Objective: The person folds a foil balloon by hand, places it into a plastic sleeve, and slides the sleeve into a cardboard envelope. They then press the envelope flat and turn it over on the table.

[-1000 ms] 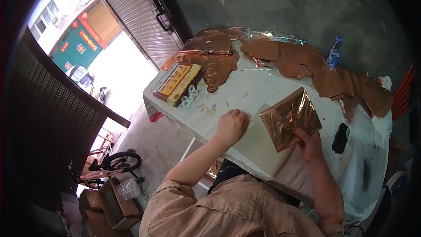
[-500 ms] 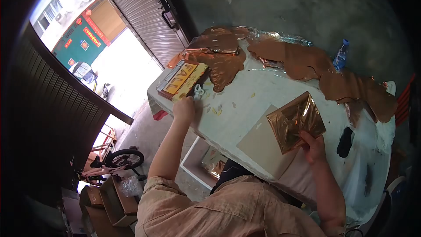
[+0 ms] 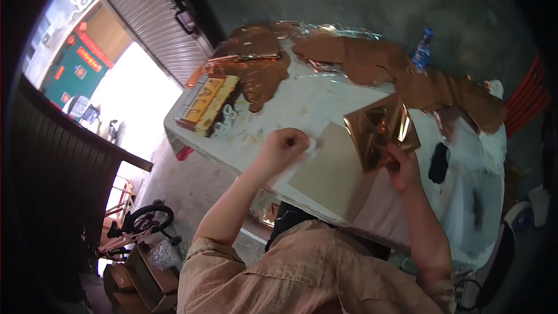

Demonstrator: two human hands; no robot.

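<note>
My right hand (image 3: 404, 167) grips the lower edge of a flat square packet in shiny copper-gold foil (image 3: 378, 131), thumb on top. The packet is tilted up above a beige board (image 3: 325, 174) lying on the table. My left hand (image 3: 285, 146) is curled in a pinch left of the board, with a small whitish piece (image 3: 311, 146) at its fingertips, too blurred to name. Beyond that hand lies a box lettered "FALL" (image 3: 207, 102), with white ring-shaped items (image 3: 225, 118) beside it.
Brown sheets (image 3: 349, 55) and clear wrap line the table's far side. A blue-labelled bottle (image 3: 423, 50) stands behind them. A black item (image 3: 439, 163) lies at the right. A bicycle (image 3: 145, 221) and cardboard boxes (image 3: 136, 279) are on the floor at left.
My left hand has moved from beside the lettered box rightward to the board, now with a small whitish piece at its fingertips. My right hand still holds the foil packet. The view has shifted.
</note>
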